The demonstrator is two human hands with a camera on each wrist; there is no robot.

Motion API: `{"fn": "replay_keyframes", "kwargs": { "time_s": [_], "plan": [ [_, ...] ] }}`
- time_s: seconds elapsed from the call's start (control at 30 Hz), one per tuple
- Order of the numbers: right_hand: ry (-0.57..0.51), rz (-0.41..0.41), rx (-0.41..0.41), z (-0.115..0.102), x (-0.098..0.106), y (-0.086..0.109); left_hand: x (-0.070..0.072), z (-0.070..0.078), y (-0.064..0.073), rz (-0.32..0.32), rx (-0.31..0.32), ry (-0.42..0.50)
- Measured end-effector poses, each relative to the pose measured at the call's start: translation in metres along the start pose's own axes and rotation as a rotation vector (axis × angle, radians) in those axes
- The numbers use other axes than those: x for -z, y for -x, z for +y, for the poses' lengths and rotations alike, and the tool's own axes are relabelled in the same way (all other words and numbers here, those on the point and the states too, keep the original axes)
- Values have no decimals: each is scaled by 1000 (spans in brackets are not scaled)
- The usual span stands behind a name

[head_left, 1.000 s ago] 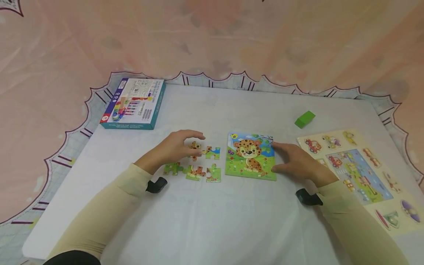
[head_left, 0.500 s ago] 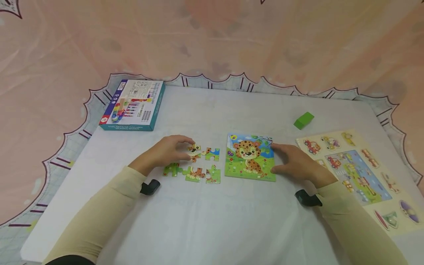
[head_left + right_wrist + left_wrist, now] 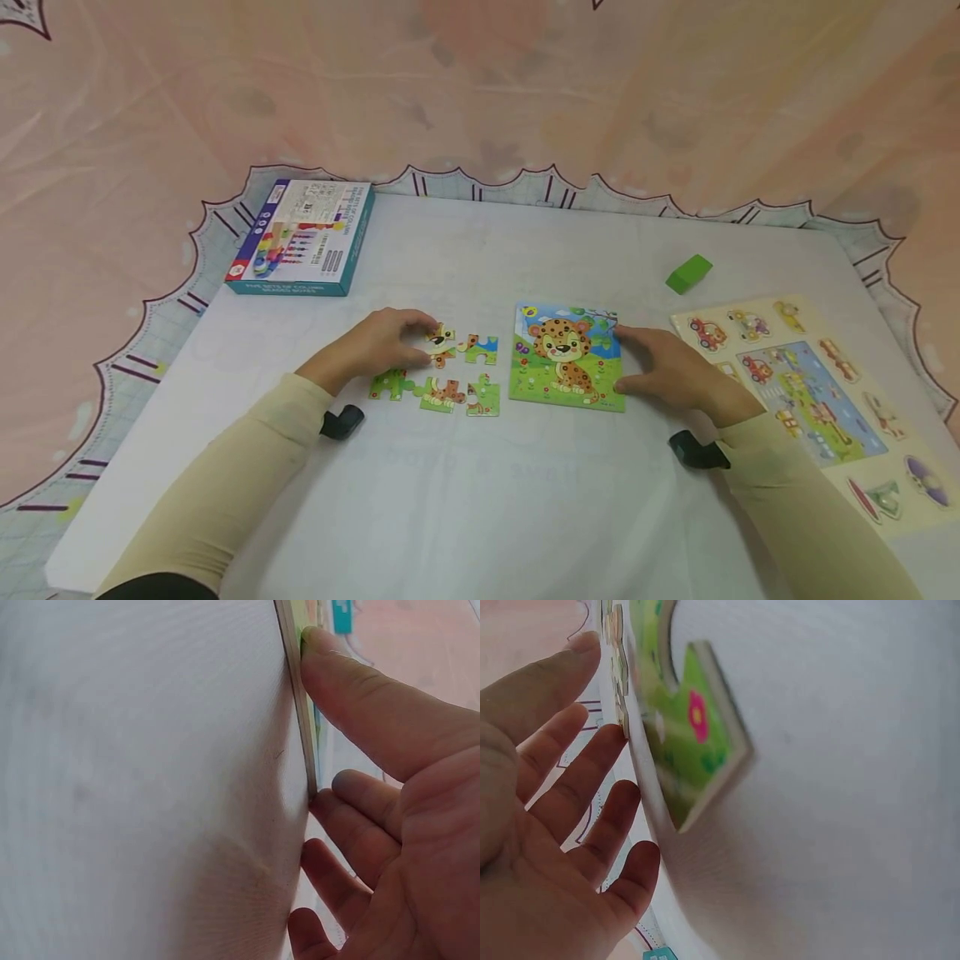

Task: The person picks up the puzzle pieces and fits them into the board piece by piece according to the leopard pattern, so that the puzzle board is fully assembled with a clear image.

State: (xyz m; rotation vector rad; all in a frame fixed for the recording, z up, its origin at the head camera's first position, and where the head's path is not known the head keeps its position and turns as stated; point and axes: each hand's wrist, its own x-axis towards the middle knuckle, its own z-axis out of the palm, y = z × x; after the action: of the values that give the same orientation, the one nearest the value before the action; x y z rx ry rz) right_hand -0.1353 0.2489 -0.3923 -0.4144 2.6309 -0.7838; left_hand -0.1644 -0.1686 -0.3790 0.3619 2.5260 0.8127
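Several jigsaw pieces lie left of the middle of the table, among them a piece with the cub's face (image 3: pixel 442 343), a blue-and-green piece (image 3: pixel 482 349) and a green corner piece (image 3: pixel 697 727). My left hand (image 3: pixel 378 343) is at the left of the face piece, thumb and index finger spread, fingertips right at its edge. To the right lies a square leopard-cub picture board (image 3: pixel 566 358). At its right edge is my right hand (image 3: pixel 667 362), with the thumb (image 3: pixel 334 664) touching the board's edge and the other fingers loosely bent by its far corner.
A white and teal box (image 3: pixel 303 237) lies at the back left. A green block (image 3: pixel 688 274) sits at the back right. Partly under my right forearm is a cream puzzle sheet (image 3: pixel 810 400). A scalloped cloth edge (image 3: pixel 551 185) borders the white table.
My left hand has drawn back left and slightly down, showing more of the face piece, then stayed nearly still. The right hand and the board have kept their places.
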Motion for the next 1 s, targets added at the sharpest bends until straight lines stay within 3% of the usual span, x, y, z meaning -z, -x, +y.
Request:
{"fn": "replay_keyframes", "kwargs": {
  "time_s": [0.63, 1.0],
  "plan": [
    [2, 3, -6, -1, 2, 1, -9, 2, -7, 92, -20, -91],
    [-12, 3, -5, 0, 0, 1, -8, 2, -6, 99, -9, -135]
  ]
}}
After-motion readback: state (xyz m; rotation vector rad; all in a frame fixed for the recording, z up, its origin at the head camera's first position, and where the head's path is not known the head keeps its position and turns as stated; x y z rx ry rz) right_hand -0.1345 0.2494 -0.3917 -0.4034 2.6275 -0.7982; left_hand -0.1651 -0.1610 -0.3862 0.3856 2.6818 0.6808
